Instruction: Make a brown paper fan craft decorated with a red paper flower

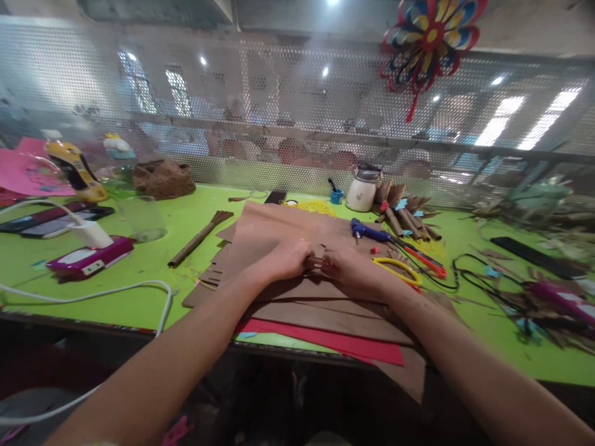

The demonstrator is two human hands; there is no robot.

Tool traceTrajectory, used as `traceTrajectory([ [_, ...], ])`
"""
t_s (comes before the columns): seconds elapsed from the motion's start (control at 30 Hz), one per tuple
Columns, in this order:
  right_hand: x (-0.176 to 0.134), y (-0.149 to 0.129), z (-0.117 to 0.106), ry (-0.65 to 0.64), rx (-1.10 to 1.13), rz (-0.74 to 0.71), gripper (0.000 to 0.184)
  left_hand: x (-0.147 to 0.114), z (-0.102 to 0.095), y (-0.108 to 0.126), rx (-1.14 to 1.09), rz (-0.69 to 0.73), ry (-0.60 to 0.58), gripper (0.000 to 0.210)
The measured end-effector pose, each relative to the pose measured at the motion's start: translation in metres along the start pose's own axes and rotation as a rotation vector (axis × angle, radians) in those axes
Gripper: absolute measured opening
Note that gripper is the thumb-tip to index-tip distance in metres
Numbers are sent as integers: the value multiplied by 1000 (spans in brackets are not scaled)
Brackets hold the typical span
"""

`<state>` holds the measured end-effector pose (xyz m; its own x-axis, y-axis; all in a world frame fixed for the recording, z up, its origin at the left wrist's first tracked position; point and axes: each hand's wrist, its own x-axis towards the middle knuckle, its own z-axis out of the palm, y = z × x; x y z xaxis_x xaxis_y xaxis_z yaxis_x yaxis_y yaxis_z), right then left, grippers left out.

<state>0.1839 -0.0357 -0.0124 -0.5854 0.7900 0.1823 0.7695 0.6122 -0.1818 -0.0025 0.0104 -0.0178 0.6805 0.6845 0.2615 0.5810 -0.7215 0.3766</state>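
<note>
My left hand and my right hand meet over a stack of brown paper sheets. Both have their fingers curled and closed on a narrow strip of brown paper between them. Part of the strip is hidden by the fingers. Red paper sticks out under the stack at the table's front edge. Just right of my right hand lie a blue glue gun and yellow-handled scissors. A rolled brown paper tube with a frayed end rests to the left.
A purple power strip with a white charger and cable lies at left, near a clear plastic cup. At the back stand a white jar, a small blue pot and several bundled paper rolls. Black cords cross the right side.
</note>
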Motion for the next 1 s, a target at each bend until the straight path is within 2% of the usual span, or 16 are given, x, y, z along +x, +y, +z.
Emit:
traceTrajectory([
  [0.13,1,17,6,-7,-94,9,17,-2,-7,3,11,-36,-47,15],
  [0.27,0,24,3,-43,-85,-12,16,-2,-13,6,86,-6,-97,19],
  [0.43,-4,21,-5,-46,-108,-2,17,-3,-14,7,120,29,-103,20],
  [0.57,-6,18,-6,-75,-130,31,17,-4,-16,7,99,0,-125,15],
  [0.8,-10,15,-9,-87,-189,34,19,-5,-21,13,234,21,-179,11],
  [1.0,-10,11,-7,-82,-232,72,21,-7,-21,13,99,-23,-158,11],
])
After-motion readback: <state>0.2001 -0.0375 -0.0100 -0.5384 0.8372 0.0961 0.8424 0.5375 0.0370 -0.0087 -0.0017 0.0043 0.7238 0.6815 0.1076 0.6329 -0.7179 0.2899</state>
